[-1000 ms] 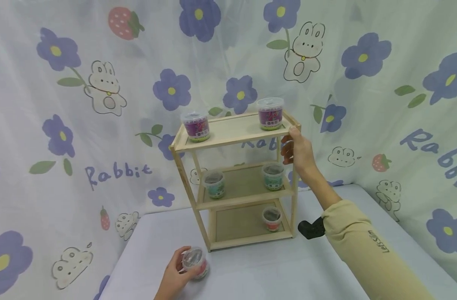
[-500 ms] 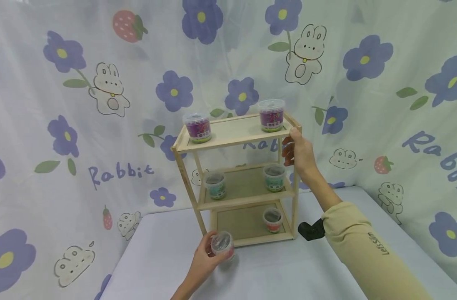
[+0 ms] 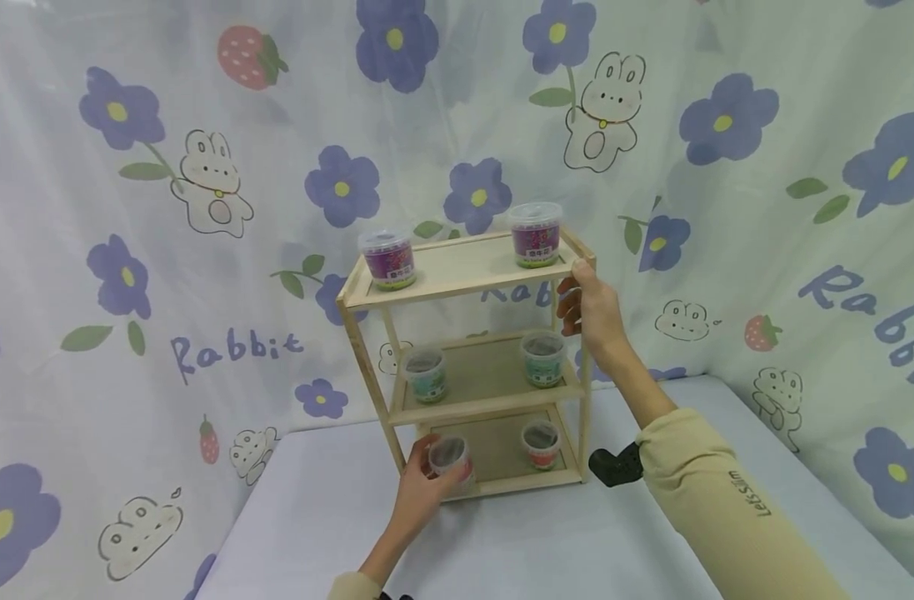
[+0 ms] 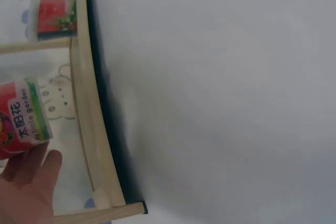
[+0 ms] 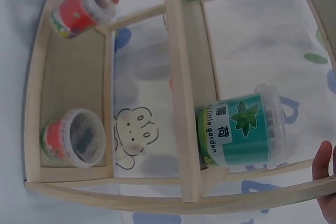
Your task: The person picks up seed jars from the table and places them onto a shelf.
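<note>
My left hand (image 3: 419, 490) grips a small clear-lidded plastic cup (image 3: 449, 454) with a red label, at the front left of the bottom tier of a wooden shelf rack (image 3: 464, 260). In the right wrist view this cup (image 5: 73, 15) is tilted and looks lifted off the bottom board; the left wrist view shows its label (image 4: 21, 114) reading "little garden". My right hand (image 3: 601, 312) holds the rack's top right corner, thumb at the front and fingers curled behind the post. A matching red cup (image 3: 541, 446) stands on the bottom tier's right side.
Two teal cups (image 3: 542, 362) stand on the middle tier, one at each end. Two purple cups (image 3: 536, 237) sit likewise on the top tier. The rack stands on a white-covered table (image 3: 299, 517) before a patterned curtain (image 3: 262, 275). A black object (image 3: 614, 467) shows beside my right sleeve.
My left hand has carried the red cup from the table left of the rack, rightward and forward to the bottom tier's front left. My right hand keeps its place on the corner.
</note>
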Demonstrator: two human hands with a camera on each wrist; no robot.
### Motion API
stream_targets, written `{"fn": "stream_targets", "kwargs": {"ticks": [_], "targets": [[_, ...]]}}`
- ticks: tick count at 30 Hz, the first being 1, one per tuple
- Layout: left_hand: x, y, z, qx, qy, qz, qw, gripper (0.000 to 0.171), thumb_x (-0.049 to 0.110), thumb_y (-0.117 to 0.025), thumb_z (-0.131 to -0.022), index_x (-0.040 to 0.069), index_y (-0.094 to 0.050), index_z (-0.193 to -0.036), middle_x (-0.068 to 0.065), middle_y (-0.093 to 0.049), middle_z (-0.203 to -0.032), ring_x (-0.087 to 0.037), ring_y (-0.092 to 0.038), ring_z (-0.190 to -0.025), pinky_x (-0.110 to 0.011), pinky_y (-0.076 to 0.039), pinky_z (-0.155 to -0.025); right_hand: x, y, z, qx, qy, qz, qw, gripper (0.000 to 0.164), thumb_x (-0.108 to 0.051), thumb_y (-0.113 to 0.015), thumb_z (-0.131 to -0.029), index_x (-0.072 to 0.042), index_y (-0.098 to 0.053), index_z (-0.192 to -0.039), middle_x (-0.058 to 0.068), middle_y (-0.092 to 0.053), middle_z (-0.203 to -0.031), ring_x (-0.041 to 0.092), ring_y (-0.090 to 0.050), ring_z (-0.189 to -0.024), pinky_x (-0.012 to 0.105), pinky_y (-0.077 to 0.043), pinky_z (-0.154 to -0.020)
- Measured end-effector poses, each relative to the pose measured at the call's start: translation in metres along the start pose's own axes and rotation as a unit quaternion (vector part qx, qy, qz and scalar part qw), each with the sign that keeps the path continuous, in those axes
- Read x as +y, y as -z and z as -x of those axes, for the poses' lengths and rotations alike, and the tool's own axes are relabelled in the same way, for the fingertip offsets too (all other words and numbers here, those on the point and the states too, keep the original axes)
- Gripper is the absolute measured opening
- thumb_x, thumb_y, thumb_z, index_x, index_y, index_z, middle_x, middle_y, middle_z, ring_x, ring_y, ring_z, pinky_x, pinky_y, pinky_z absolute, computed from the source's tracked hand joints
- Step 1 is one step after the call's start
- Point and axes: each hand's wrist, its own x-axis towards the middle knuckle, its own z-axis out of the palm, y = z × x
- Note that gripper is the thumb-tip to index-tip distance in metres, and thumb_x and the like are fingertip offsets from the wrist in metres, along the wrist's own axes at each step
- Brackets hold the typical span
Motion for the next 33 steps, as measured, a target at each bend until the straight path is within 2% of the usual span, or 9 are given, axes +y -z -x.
{"fn": "stream_targets", "kwargs": {"ticks": [1,4,9,16,19,24,26,30,33], "targets": [[-0.002,-0.002,-0.003,0.003,-0.001,-0.003,1.0000,0.067,0.027,-0.079,-0.085,0.013,-0.044,-0.140,-0.019,-0.060,-0.126,-0.032,-0.060,-0.114,-0.040,-0.051,-0.090,0.000,0.001,0.000,0.001,0.001,-0.001,1.000,0.063,-0.056,-0.032,-0.100,0.003,-0.054,-0.098,0.002,-0.055,-0.067,0.011,-0.048,-0.051,0.027,-0.049,-0.050],[-0.021,-0.008,-0.014,0.025,0.001,-0.013,0.9996,0.071,0.034,-0.081,-0.082,0.017,-0.044,-0.140,-0.018,-0.060,-0.125,-0.031,-0.060,-0.114,-0.039,-0.052,-0.088,0.001,0.001,-0.001,-0.002,0.003,-0.002,1.000,0.061,-0.056,-0.033,-0.100,0.001,-0.055,-0.095,0.002,-0.055,-0.067,0.011,-0.048,-0.051,0.026,-0.049,-0.050],[-0.026,-0.014,-0.019,0.054,0.011,-0.036,0.9978,0.075,0.040,-0.083,-0.079,0.016,-0.045,-0.139,-0.018,-0.061,-0.124,-0.031,-0.060,-0.114,-0.045,-0.052,-0.091,0.001,0.000,-0.003,-0.010,0.004,0.000,1.000,0.054,-0.058,-0.032,-0.099,-0.010,-0.055,-0.090,0.003,-0.055,-0.070,0.011,-0.048,-0.052,0.026,-0.049,-0.051],[-0.029,-0.021,-0.023,0.071,0.018,-0.037,0.9967,0.077,0.039,-0.082,-0.079,0.012,-0.044,-0.140,-0.023,-0.060,-0.123,-0.035,-0.061,-0.111,-0.044,-0.053,-0.087,0.001,0.001,-0.001,-0.007,0.006,0.003,1.000,0.064,-0.057,-0.031,-0.100,0.002,-0.054,-0.098,0.004,-0.055,-0.070,0.012,-0.048,-0.052,0.027,-0.049,-0.051],[-0.032,-0.023,-0.026,0.080,0.019,-0.040,0.9958,0.076,0.036,-0.082,-0.080,0.011,-0.043,-0.140,-0.024,-0.060,-0.121,-0.034,-0.063,-0.108,-0.041,-0.054,-0.084,0.001,0.001,0.000,-0.004,0.005,0.002,1.000,0.064,-0.056,-0.031,-0.100,0.003,-0.054,-0.099,0.004,-0.055,-0.070,0.012,-0.048,-0.052,0.026,-0.049,-0.051],[-0.040,-0.026,-0.026,0.097,0.023,-0.087,0.9912,0.074,0.031,-0.081,-0.080,0.010,-0.043,-0.140,-0.026,-0.061,-0.122,-0.033,-0.063,-0.105,-0.043,-0.052,-0.082,0.000,0.000,0.000,-0.002,0.002,0.005,1.000,0.063,-0.056,-0.031,-0.101,0.002,-0.055,-0.098,0.003,-0.055,-0.070,0.011,-0.048,-0.052,0.026,-0.049,-0.051],[-0.043,-0.027,-0.026,0.100,0.027,-0.100,0.9896,0.073,0.030,-0.081,-0.080,0.011,-0.043,-0.139,-0.026,-0.060,-0.124,-0.034,-0.062,-0.107,-0.046,-0.052,-0.085,0.000,0.000,0.000,-0.004,0.002,0.008,1.000,0.063,-0.056,-0.030,-0.101,0.002,-0.055,-0.098,0.003,-0.055,-0.070,0.011,-0.049,-0.053,0.027,-0.049,-0.051],[-0.045,-0.028,-0.024,0.090,0.019,-0.096,0.9911,0.073,0.028,-0.079,-0.081,0.010,-0.041,-0.140,-0.028,-0.057,-0.128,-0.039,-0.060,-0.113,-0.052,-0.051,-0.089,0.000,0.001,0.000,-0.004,-0.001,0.005,1.000,0.063,-0.058,-0.031,-0.100,0.000,-0.055,-0.097,0.003,-0.055,-0.070,0.011,-0.048,-0.053,0.027,-0.050,-0.052],[-0.046,-0.028,-0.023,0.078,0.017,-0.095,0.9923,0.074,0.029,-0.078,-0.083,0.009,-0.039,-0.142,-0.028,-0.055,-0.131,-0.040,-0.058,-0.116,-0.052,-0.050,-0.091,0.001,0.002,-0.001,-0.002,-0.003,0.002,1.000,0.064,-0.058,-0.031,-0.100,0.002,-0.054,-0.098,0.003,-0.055,-0.069,0.011,-0.048,-0.052,0.028,-0.050,-0.052]]}}
